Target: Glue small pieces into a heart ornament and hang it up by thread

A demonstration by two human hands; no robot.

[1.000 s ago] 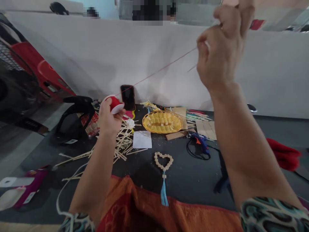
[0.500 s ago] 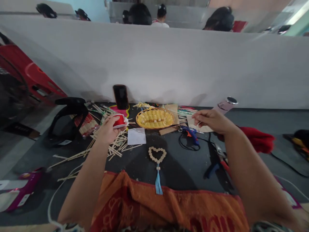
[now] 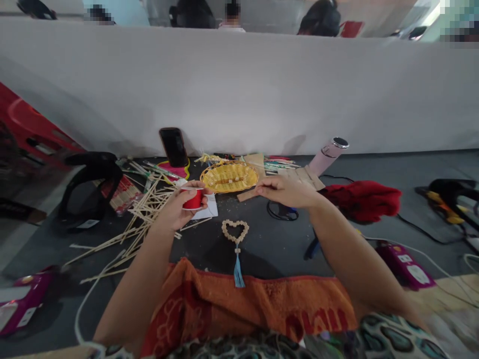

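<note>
My left hand (image 3: 180,207) is wrapped round a spool of red thread (image 3: 192,199) with pale end discs, held above the table. Across from it, my right hand (image 3: 282,190) has thumb and fingers pinched together; whatever lies between them is too fine to see. Between and below the hands, a heart of wooden beads (image 3: 245,233) with a light blue tassel (image 3: 238,271) lies flat on the dark table. Just behind the hands sits a yellow woven basket (image 3: 209,183) with a few small beads in it. A white paper (image 3: 210,205) lies partly under my left hand.
Thin wooden sticks (image 3: 144,209) are scattered at left, near a phone (image 3: 174,147) propped upright. At right are a pink bottle (image 3: 325,155), a red cloth (image 3: 368,199) and a cable (image 3: 282,213). An orange towel (image 3: 262,304) covers the near edge. A white partition (image 3: 239,89) stands behind.
My hands have come closer together; the right moved inward from the right, staying pinched. The left turned the spool more upright. The view has shifted slightly to the right.
</note>
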